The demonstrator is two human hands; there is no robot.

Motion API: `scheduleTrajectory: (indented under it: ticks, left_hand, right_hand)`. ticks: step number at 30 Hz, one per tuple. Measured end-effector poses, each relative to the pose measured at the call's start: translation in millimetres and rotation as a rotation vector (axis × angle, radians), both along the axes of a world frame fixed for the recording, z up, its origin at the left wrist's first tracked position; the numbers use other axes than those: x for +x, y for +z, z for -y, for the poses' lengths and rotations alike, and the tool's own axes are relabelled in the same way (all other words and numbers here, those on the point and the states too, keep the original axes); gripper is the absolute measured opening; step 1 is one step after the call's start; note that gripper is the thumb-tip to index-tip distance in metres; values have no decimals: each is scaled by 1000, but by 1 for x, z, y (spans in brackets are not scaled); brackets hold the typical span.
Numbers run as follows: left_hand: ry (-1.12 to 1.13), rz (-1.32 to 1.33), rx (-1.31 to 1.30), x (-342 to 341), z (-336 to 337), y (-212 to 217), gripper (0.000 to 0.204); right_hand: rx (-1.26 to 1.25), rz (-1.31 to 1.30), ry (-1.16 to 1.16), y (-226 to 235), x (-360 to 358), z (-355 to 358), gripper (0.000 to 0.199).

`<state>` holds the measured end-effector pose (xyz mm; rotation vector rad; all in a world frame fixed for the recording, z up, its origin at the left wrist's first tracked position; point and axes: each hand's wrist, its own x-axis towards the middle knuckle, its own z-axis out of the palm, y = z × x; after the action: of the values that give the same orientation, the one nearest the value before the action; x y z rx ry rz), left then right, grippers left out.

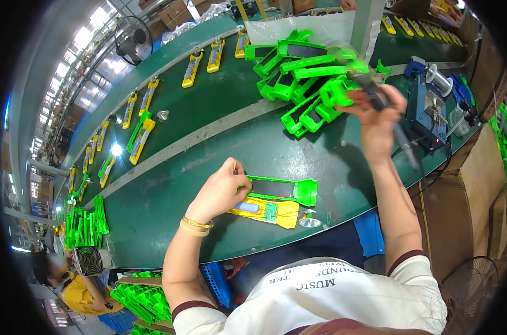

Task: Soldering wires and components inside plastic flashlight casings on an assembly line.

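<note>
My left hand [223,187] is closed over the left ends of two long casing halves lying side by side; what its fingers pinch is hidden. One is a green flashlight casing half [305,192] with a dark panel. Nearer me lies a yellow flashlight casing half [287,215], holding a blue-wrapped battery [247,207] and a green circuit board [271,211]. Thin wires run to a round silver reflector [310,223] beside it. Raised at the right, my right hand [379,114] grips a soldering iron, its dark handle [373,92] blurred by motion and its grey cord hanging down.
A heap of green casings [306,72] lies beyond, near a grey post [367,28]. A soldering station [429,117] and a solder spool [439,81] stand at right. Yellow flashlight units [192,68] line the belt behind a metal rail [203,129]. A co-worker [77,290] sits far left.
</note>
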<state>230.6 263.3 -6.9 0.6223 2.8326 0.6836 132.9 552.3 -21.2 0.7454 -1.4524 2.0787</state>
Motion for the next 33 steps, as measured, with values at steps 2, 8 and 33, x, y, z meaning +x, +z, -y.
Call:
scheduleTrajectory:
  ticks: [2,8,33]
  left_hand:
    - [-9,-8,-6,0,1,1,7]
    - [-14,-18,-27,-3,1,0,8]
    - [-238,-211,170,50,11,-27,38]
  right_hand:
    - [-115,-57,-66,26,15,-15,49]
    - [141,175,18,32,77,16,49]
    - [359,393,-129,-57,90,-14,54]
